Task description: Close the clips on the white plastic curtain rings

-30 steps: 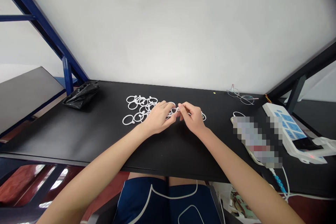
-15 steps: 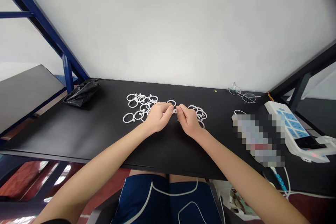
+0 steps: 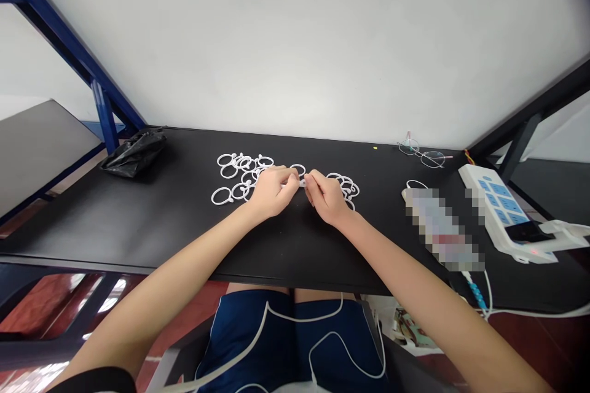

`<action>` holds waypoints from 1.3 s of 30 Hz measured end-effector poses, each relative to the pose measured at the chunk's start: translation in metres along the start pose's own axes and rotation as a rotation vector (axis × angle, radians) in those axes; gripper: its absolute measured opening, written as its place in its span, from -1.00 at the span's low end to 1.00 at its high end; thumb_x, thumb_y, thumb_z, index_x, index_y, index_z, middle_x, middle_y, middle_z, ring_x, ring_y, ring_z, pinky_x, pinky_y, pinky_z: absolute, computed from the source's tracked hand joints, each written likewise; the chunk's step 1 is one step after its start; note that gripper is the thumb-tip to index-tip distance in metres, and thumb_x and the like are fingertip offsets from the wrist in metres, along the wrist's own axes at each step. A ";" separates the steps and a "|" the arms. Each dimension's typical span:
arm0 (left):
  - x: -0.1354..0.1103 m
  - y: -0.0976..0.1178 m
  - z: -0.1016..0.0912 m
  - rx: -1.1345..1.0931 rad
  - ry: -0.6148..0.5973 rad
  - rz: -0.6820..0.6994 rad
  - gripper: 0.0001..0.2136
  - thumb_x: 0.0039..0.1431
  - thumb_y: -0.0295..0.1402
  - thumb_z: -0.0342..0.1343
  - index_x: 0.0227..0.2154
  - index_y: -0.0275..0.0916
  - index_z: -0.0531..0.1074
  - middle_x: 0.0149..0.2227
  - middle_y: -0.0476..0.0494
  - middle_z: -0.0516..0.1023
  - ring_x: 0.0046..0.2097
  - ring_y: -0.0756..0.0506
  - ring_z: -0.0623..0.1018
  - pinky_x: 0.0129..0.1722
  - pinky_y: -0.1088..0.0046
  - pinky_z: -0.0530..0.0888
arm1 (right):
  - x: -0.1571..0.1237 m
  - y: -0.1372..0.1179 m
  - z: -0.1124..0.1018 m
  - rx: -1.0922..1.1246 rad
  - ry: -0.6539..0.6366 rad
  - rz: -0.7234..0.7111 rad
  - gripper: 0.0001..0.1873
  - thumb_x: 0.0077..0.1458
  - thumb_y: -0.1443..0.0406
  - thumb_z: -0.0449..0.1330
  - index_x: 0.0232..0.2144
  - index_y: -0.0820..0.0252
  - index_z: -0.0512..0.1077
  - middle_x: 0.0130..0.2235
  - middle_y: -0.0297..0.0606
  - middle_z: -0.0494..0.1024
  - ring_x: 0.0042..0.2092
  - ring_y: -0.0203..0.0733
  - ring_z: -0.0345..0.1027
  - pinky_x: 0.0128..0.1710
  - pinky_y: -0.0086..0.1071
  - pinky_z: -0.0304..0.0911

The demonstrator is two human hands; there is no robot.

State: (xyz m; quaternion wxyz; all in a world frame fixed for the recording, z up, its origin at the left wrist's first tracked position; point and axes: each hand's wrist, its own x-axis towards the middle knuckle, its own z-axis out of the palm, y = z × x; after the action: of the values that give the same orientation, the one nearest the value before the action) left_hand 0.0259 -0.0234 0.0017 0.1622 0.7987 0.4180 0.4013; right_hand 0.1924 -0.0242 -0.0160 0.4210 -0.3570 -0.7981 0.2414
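Observation:
My left hand [image 3: 275, 190] is closed in a pinch above the black table. Opposite it, my right hand [image 3: 325, 196] is also pinched, with the fingertips of both hands nearly meeting. Between them shows a white plastic ring [image 3: 298, 167], with a small white part at the fingertips; the fingers hide most of that part. Several white rings [image 3: 222, 196] with small knobs lie loosely overlapping beside and behind my left hand. A smaller group of white rings [image 3: 353, 186] lies just past my right hand, partly covered by it.
A crumpled black plastic bag [image 3: 134, 153] sits at the table's left back. Eyeglasses [image 3: 432, 159] rest near the wall. On the right are a blurred phone-like object [image 3: 442, 230] with a cable and a white power strip [image 3: 502, 202]. Blue metal framing [image 3: 105, 113] rises at the left.
The view has shifted slightly, so the table and everything on it sit a little higher in the picture. Both hands stay pinched together at the same spot among the rings.

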 end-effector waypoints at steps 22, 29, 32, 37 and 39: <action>0.000 0.001 0.000 -0.048 0.010 0.003 -0.67 0.21 -0.36 -0.23 -0.65 -0.22 0.20 -0.60 -0.04 0.33 -0.50 -0.03 0.32 -0.40 0.41 0.30 | -0.002 -0.002 0.002 0.079 0.015 0.035 -0.58 0.34 0.05 -0.13 -0.51 0.10 0.10 -0.66 -0.48 0.18 -0.61 -0.35 0.10 -0.54 -0.42 0.08; 0.000 0.000 0.000 -0.102 -0.017 -0.065 -0.66 0.22 -0.31 -0.24 -0.65 -0.22 0.18 -0.61 -0.03 0.31 -0.49 -0.02 0.34 -0.42 0.44 0.32 | -0.002 -0.005 0.006 0.164 0.028 0.080 -0.56 0.32 -0.01 -0.11 -0.52 0.09 0.09 -0.64 -0.47 0.22 -0.58 -0.33 0.17 -0.52 -0.43 0.16; 0.000 0.000 -0.001 -0.078 -0.014 -0.032 -0.67 0.21 -0.33 -0.25 -0.65 -0.22 0.17 -0.62 -0.03 0.31 -0.50 -0.01 0.33 -0.40 0.43 0.31 | -0.002 -0.003 0.006 0.137 0.029 0.075 -0.56 0.32 0.00 -0.12 -0.51 0.09 0.11 -0.65 -0.47 0.21 -0.59 -0.33 0.15 -0.52 -0.43 0.14; 0.000 -0.001 -0.001 -0.057 -0.033 -0.016 -0.70 0.20 -0.37 -0.25 -0.64 -0.22 0.17 -0.62 -0.01 0.30 -0.51 -0.01 0.30 -0.40 0.43 0.27 | -0.002 0.000 0.005 0.074 0.017 0.043 -0.58 0.34 0.03 -0.13 -0.50 0.10 0.11 -0.65 -0.48 0.19 -0.60 -0.34 0.11 -0.53 -0.42 0.08; 0.000 -0.002 -0.001 -0.052 -0.035 -0.015 -0.69 0.20 -0.37 -0.25 -0.64 -0.22 0.17 -0.61 -0.02 0.31 -0.51 -0.01 0.30 -0.40 0.43 0.26 | -0.002 0.001 0.004 0.059 0.014 0.035 -0.59 0.34 0.05 -0.14 -0.50 0.10 0.11 -0.65 -0.47 0.20 -0.60 -0.34 0.11 -0.53 -0.43 0.07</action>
State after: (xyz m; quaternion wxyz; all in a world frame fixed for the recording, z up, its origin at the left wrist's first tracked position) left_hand 0.0244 -0.0220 0.0011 0.1930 0.7982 0.4104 0.3965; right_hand 0.1898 -0.0254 -0.0199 0.4324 -0.3600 -0.7815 0.2697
